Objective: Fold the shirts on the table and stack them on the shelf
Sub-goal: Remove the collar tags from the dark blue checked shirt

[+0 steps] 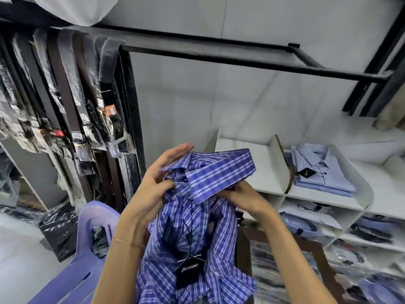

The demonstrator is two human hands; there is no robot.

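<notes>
A blue plaid shirt (197, 227) hangs in the air in front of the person, held up by its collar, and serves as the landmark here. A black tag (189, 272) dangles on a cord against its lower front. The left hand (151, 185) is at the left side of the collar, thumb pressed into the fabric by the button while the fingers reach up straight behind the collar band. A thin bracelet (127, 242) circles that wrist. The right hand (242, 195) grips the cloth just under the right side of the collar, fingers curled into it.

Below and left of the shirt stands a purple plastic chair (87, 244). Below and right of it, a brown table edge (311, 244) shows over blurred packaged goods.

Right of the shirt and farther back, a white shelf (258, 170) holds a stack of folded light blue shirts (320, 170). Left of the shirt, wrapped belts (65, 95) hang in a row. Above and behind it, a black metal rail (241, 60) runs along the white wall.
</notes>
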